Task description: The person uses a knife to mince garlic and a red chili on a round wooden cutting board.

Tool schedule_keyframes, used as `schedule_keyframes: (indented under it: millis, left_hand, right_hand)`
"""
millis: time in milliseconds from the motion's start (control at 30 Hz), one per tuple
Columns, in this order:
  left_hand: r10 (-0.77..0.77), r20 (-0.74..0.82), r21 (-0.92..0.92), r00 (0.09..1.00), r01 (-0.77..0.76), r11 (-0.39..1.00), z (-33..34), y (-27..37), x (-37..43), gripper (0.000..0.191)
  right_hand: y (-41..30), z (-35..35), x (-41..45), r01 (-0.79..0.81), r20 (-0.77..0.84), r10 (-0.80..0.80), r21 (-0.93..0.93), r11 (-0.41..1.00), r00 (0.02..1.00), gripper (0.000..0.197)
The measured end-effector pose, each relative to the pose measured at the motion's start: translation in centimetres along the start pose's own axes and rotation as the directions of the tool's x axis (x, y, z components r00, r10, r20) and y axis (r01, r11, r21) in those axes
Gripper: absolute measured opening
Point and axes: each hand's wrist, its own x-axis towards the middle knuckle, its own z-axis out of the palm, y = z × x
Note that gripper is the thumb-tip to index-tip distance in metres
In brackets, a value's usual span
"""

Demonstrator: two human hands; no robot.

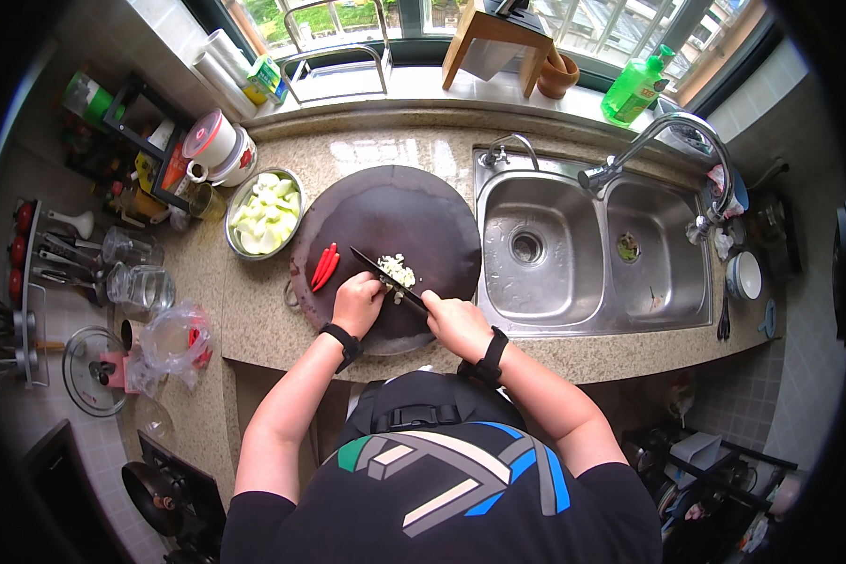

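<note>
My right hand [457, 324] grips the handle of a dark-bladed kitchen knife [368, 261], whose blade slants up and left across a round dark chopping board [409, 201]. Close against the near side of the blade is my left hand [358, 303], its fingers curled; whether they pinch a piece of food is hidden. Chopped pale bits, probably garlic [397, 271], lie heaped just beyond the blade, with a few pieces on its near side. Several red chillies [325, 268] rest on the board left of the knife. A metal bowl [228, 236] of cut pale-green vegetable pieces [266, 211] stands left of the board.
A double steel sink [543, 310] with a curved tap [677, 120] adjoins the board's right side. Lidded enamel pots [236, 158], a glass jug [148, 285] and a plastic bag [173, 345] stand leftward. The sill holds a knife block [458, 53] and a green soap bottle [631, 92].
</note>
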Motion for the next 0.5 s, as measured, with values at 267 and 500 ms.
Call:
schedule_keyframes:
  millis: [267,500]
  left_hand:
    - [-0.04,0.037,0.025,0.999,0.039,0.999,-0.3,0.2,-0.1,0.005]
    - [-0.003,-0.042,-0.047,0.999,0.001,0.999,-0.5,0.6,-0.5,0.001]
  right_hand:
    - [-0.3,0.5,0.1,0.003,0.008,-0.003,-0.048,0.999,1.0,0.012]
    - [-0.1,0.4,0.1,0.025,-0.019,-0.026,-0.047,0.999,0.999,0.012]
